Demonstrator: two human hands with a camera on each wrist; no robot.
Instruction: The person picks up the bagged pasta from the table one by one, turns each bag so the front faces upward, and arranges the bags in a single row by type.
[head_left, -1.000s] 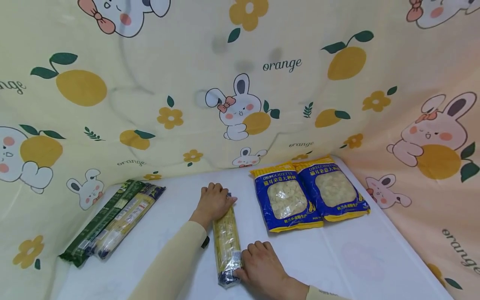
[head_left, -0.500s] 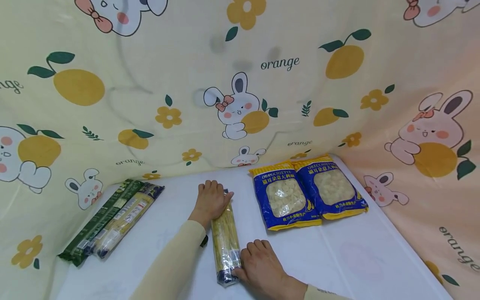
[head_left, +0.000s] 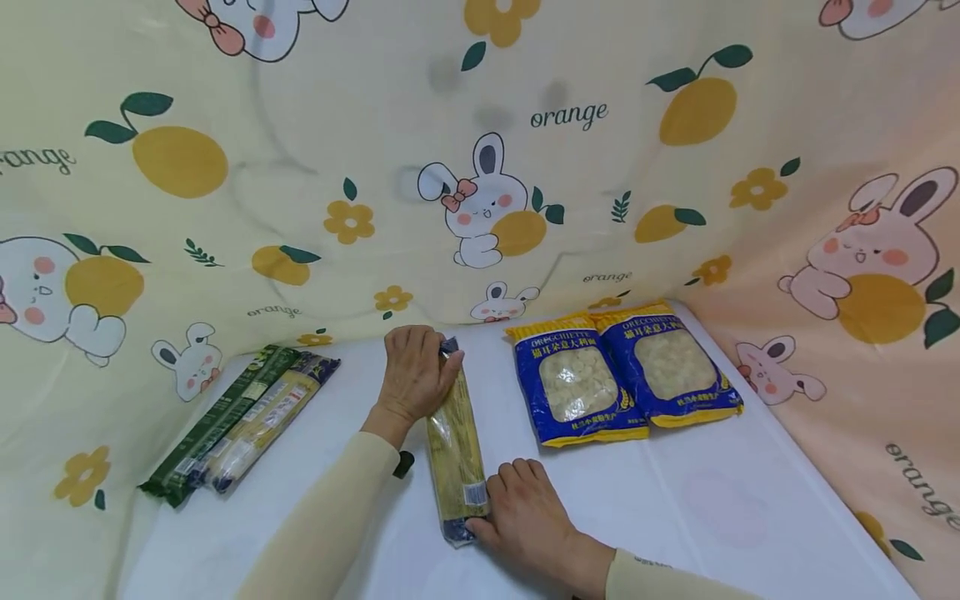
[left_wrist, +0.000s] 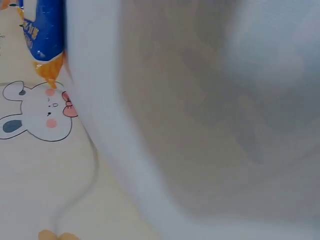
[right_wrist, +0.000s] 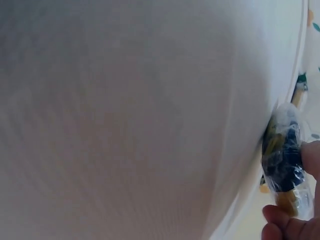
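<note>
A clear pack of long dried pasta [head_left: 459,450] with dark blue ends lies lengthwise between my hands in the head view. Around its far end my left hand [head_left: 415,371] grips it, the thumb along its right side. At the near end, my right hand [head_left: 531,515] holds the pack's right edge with the thumb over the blue end. The right wrist view shows that blue wrapped end [right_wrist: 282,155] between thumb and fingers. My left hand lies outside the left wrist view, which shows mostly the white tabletop.
Two blue and yellow orecchiette bags [head_left: 577,383] overlap at the back right of the white table [head_left: 637,517]. To the left lie a green pasta pack [head_left: 225,421] and a clear pasta pack [head_left: 262,425], side by side. A printed cloth [head_left: 375,150] hangs behind the table.
My left hand and the pack's far end have moved up in the head view, and the glare on the wrapper has shifted. My right hand keeps its hold. The head view has shifted slightly.
</note>
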